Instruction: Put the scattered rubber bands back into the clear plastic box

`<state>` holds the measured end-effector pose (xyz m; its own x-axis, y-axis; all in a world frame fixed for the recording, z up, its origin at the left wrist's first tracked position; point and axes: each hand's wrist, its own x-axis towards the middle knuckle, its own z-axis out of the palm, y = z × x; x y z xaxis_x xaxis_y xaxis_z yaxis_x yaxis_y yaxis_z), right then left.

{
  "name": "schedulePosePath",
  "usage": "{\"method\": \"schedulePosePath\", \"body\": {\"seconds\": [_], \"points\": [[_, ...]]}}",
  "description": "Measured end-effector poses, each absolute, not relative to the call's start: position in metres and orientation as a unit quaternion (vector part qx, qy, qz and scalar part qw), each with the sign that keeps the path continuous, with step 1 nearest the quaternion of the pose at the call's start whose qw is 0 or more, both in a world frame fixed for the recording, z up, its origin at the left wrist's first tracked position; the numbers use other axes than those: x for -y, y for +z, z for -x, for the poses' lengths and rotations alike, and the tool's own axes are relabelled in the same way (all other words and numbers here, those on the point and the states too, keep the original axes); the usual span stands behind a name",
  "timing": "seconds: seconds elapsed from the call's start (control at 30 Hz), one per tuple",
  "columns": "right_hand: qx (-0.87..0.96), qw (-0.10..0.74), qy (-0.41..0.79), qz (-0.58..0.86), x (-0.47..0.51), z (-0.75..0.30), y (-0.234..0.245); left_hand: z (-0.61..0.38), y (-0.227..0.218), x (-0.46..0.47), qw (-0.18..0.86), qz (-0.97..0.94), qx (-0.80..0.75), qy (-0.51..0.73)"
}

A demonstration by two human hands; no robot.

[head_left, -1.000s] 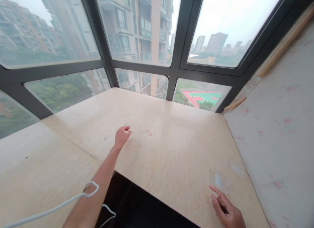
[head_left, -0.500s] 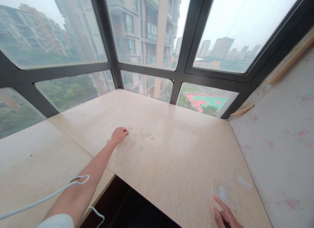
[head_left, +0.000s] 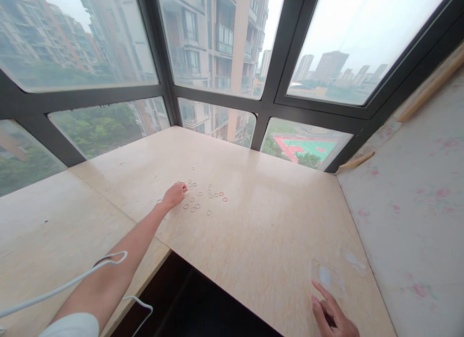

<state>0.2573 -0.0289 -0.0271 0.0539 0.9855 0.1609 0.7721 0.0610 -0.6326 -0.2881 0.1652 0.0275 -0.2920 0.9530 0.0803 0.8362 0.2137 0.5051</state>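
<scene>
My left hand (head_left: 174,195) reaches out over the pale tabletop, its fingers pinched together at the left edge of a scatter of small thin rings (head_left: 197,206). Whatever the fingertips hold, if anything, is too small to make out. Most of the rings look greyish or brownish; a red ring (head_left: 225,199) lies at the right side of the group, with another reddish one beside it. Low at the right, my right hand (head_left: 333,314) has its index finger stretched out and the other fingers loosely curled, holding nothing visible. Just beyond it lies a clear plastic bag (head_left: 325,275).
The marble-patterned tabletop (head_left: 261,250) has a dark opening (head_left: 195,298) at its front edge. A white cable (head_left: 72,286) crosses over my left forearm. Dark-framed windows (head_left: 213,97) border the back, and a flowered wall (head_left: 409,221) stands at the right.
The whole view has shifted slightly, so the tabletop sits a little higher. My left hand stays pinched beside the rings, and my right hand keeps nearly the same pose.
</scene>
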Motion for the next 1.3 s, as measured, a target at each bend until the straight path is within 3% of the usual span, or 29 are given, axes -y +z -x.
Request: {"method": "schedulePosePath", "body": {"seconds": [0.17,0.33,0.47,0.53,0.67,0.87,1.3], "points": [[0.683,0.324,0.153,0.637,0.029,-0.254,-0.025,0.255,0.052,-0.16,0.172,-0.577,-0.735,0.31],[0.692,0.341,0.155,0.617,0.028,-0.248,-0.021,0.167,0.071,-0.161,0.395,-0.557,-0.549,0.483],[0.692,0.346,0.171,0.61,0.028,-0.246,-0.017,0.069,0.07,-0.157,0.491,-0.582,-0.448,0.47],[0.686,0.352,0.185,0.61,0.027,-0.245,-0.014,0.02,0.066,-0.151,0.478,-0.643,-0.421,0.425],[0.662,0.371,0.213,0.615,0.028,-0.243,-0.008,-0.06,0.057,-0.131,0.358,-0.795,-0.367,0.324],[0.652,0.387,0.235,0.608,0.028,-0.244,-0.005,-0.115,0.047,-0.115,0.197,-0.913,-0.311,0.175],[0.645,0.385,0.257,0.608,0.029,-0.244,0.001,-0.122,0.024,-0.123,0.233,-0.888,-0.315,0.242]]}}
